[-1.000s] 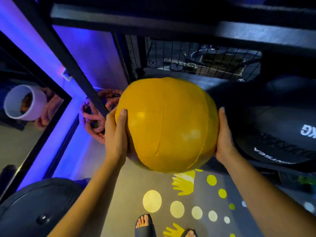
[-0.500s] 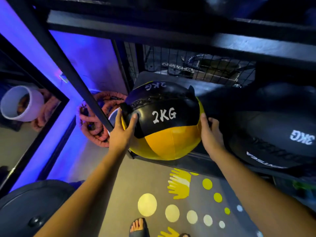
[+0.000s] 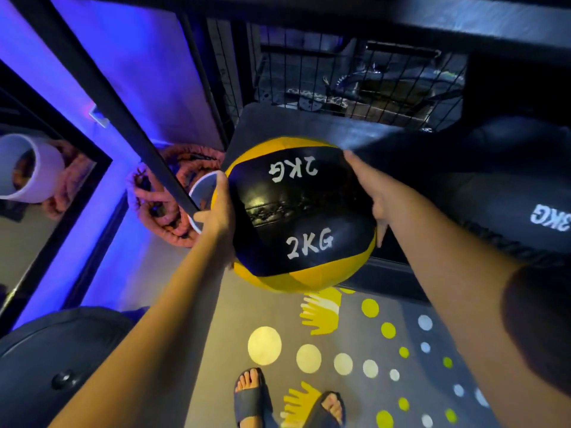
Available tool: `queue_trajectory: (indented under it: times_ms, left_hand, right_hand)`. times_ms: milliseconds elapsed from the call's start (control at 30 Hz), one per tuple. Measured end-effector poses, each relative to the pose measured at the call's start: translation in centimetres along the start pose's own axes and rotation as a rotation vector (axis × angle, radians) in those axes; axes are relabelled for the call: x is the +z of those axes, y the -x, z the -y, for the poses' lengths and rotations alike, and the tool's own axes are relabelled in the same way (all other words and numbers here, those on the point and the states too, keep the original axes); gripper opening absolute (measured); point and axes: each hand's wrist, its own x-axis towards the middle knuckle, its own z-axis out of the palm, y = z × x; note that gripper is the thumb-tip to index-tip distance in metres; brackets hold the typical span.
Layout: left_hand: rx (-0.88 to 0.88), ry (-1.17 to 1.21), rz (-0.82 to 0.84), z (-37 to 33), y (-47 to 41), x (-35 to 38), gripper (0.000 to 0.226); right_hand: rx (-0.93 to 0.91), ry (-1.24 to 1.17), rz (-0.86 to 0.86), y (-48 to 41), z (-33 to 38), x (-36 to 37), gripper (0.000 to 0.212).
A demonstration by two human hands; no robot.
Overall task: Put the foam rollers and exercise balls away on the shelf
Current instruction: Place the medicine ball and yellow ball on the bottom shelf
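A yellow and black exercise ball (image 3: 296, 217) marked 2KG sits at the front left edge of the low grey shelf board (image 3: 309, 125), its lower part overhanging the floor. My left hand (image 3: 217, 211) presses flat against its left side, fingers pointing up and thumb sticking out. My right hand (image 3: 369, 188) lies along its upper right side with straight fingers and the thumb pointing down. A black ball (image 3: 509, 211) marked 3KG rests on the same shelf to the right.
A slanted black frame post (image 3: 123, 118) runs just left of my left hand. Behind it lie a coiled rope (image 3: 167, 199) and a white cup (image 3: 202, 196). Wire mesh (image 3: 340, 75) backs the shelf. A black weight plate (image 3: 55, 366) lies lower left. My sandalled feet (image 3: 253, 396) stand on the dotted mat.
The ball went from held in the air with its yellow side up onto the shelf edge and turned until its black panel faces me. Both hands shifted round it.
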Motion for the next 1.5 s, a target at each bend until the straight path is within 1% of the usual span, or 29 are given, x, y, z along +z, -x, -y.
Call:
queue_trajectory:
  times_ms: [33,67,133,167,200,233,267,300,333,367,433,467,533,567,633,700,733,767,833,900,933,1000,1067,1133,1167,1233,1300,1433,1500]
  left_hand:
    - [-0.053,0.121,0.1,-0.5,-0.7,0.4,0.09]
    - [-0.086,0.194,0.186,-0.4,-1.9,0.3,0.087]
    - [-0.024,0.256,0.149,1.9,-6.9,-0.4,0.099]
    - [-0.009,0.277,0.134,2.4,-7.6,-0.7,0.107]
    - [-0.01,0.236,0.136,1.8,-5.3,-0.6,0.112]
    - [-0.023,0.21,0.146,1.4,-3.8,-0.2,0.109]
    - [0.035,0.147,0.173,1.1,-2.8,0.4,0.095]
    - [0.088,0.107,0.081,0.6,-2.5,0.9,0.076]
    - [0.147,0.065,-0.022,-0.4,-1.5,1.7,0.062]
    - [0.238,0.035,-0.059,-1.5,-1.2,2.2,0.065]
    - [0.384,0.018,-0.077,-3.2,-1.6,3.3,0.081]
    - [0.409,0.024,-0.057,-3.6,-1.7,3.4,0.083]
    - [0.441,-0.037,-0.029,-3.7,-2.8,3.8,0.068]
    - [0.468,-0.091,-0.015,-3.4,-3.3,3.9,0.061]
    - [0.52,-0.251,0.081,-2.2,-3.7,4.6,0.06]
    - [0.559,-0.403,0.146,-0.7,-5.2,5.2,0.073]
    - [0.559,-0.472,0.142,-0.5,-5.9,5.3,0.079]
    - [0.542,-0.497,0.123,-0.6,-6.3,5.4,0.082]
    - [0.528,-0.473,0.107,-1.5,-6.1,5.9,0.081]
    - [0.538,-0.495,0.079,-1.7,-6.0,5.9,0.078]
    - [0.553,-0.499,0.084,-1.5,-5.9,5.8,0.079]
    - [0.583,-0.465,0.096,-0.6,-5.1,5.7,0.081]
    - [0.575,-0.372,0.106,0.5,-4.2,5.8,0.079]
    - [0.497,-0.287,0.097,1.6,-4.0,6.3,0.078]
    - [0.449,-0.248,0.098,2.0,-4.0,6.4,0.085]
    - [0.367,-0.194,0.114,2.5,-4.1,6.3,0.11]
    - [0.334,-0.17,0.118,2.8,-4.9,5.8,0.12]
    - [0.272,-0.211,0.126,3.1,-6.4,5.8,0.113]
    - [0.246,-0.198,0.137,3.7,-7.1,6.2,0.11]
  right_hand:
    - [0.036,-0.028,0.041,0.1,-0.6,0.0,0.073]
    - [0.073,-0.052,0.042,0.0,-1.2,0.2,0.079]
    - [0.098,-0.109,0.003,-0.9,-1.7,0.6,0.1]
    - [0.096,-0.119,-0.025,-1.3,-2.0,0.7,0.1]
    - [0.075,-0.121,-0.047,-1.3,-2.2,0.7,0.096]
    - [0.08,-0.128,-0.044,-1.4,-2.4,0.5,0.097]
    - [0.1,-0.141,-0.041,-1.4,-2.7,0.3,0.106]
    - [0.11,-0.174,-0.058,-1.4,-3.1,-0.1,0.117]
    - [0.105,-0.232,-0.076,-2.2,-3.9,-0.8,0.124]
    - [0.068,-0.294,-0.081,-2.4,-4.5,-1.4,0.123]
    - [-0.023,-0.363,-0.06,-1.6,-4.8,-2.2,0.107]
    - [-0.077,-0.384,-0.057,-0.9,-4.7,-2.5,0.097]
    - [-0.167,-0.393,-0.097,-0.1,-4.6,-2.7,0.082]
    - [-0.176,-0.362,-0.13,-0.2,-4.8,-2.6,0.078]
    - [-0.157,-0.201,-0.181,-0.7,-5.5,-1.7,0.081]
    - [-0.187,0.001,-0.205,-1.3,-6.4,-0.3,0.092]
    - [-0.221,0.086,-0.217,-1.6,-6.5,0.2,0.089]
    - [-0.255,0.138,-0.24,-2.0,-6.5,0.4,0.081]
    - [-0.32,0.215,-0.307,-2.9,-6.2,-0.1,0.062]
    - [-0.352,0.32,-0.363,-3.1,-6.2,-0.8,0.05]
    - [-0.367,0.384,-0.396,-2.8,-6.4,-1.0,0.046]
    - [-0.35,0.507,-0.428,-2.4,-7.0,-0.9,0.049]
    - [-0.299,0.594,-0.428,-2.2,-7.6,-0.4,0.049]
    - [-0.259,0.616,-0.426,-2.5,-7.9,-0.1,0.042]
    - [-0.24,0.619,-0.427,-2.8,-7.9,-0.1,0.035]
    - [-0.238,0.632,-0.451,-3.1,-7.8,0.0,0.024]
    - [-0.268,0.629,-0.467,-3.3,-8.0,-0.2,0.021]
    - [-0.383,0.618,-0.45,-2.2,-8.4,-1.5,0.015]
    - [-0.43,0.617,-0.465,-1.3,-8.6,-2.4,0.019]
